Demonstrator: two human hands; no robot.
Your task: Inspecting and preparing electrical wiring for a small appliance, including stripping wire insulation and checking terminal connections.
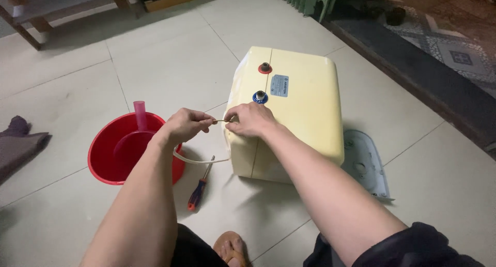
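Observation:
A cream-yellow water heater tank [305,112] lies on the tiled floor, with a red-ringed port [265,67] and a blue-ringed port [260,96] on its top face. My right hand [250,120] rests at the tank's near left corner, pinching a thin wire. My left hand [187,124] pinches the same wire's other part, just left of the tank. A white cable [199,161] loops down below my left wrist toward the tank's side.
A red plastic basin [103,161] with a pink-handled scoop [140,115] stands at the left. A screwdriver [199,189] lies on the floor before the tank. A pale cover plate [368,163] lies right of the tank. A dark cloth [18,140] is far left. My sandalled foot [232,249] shows below.

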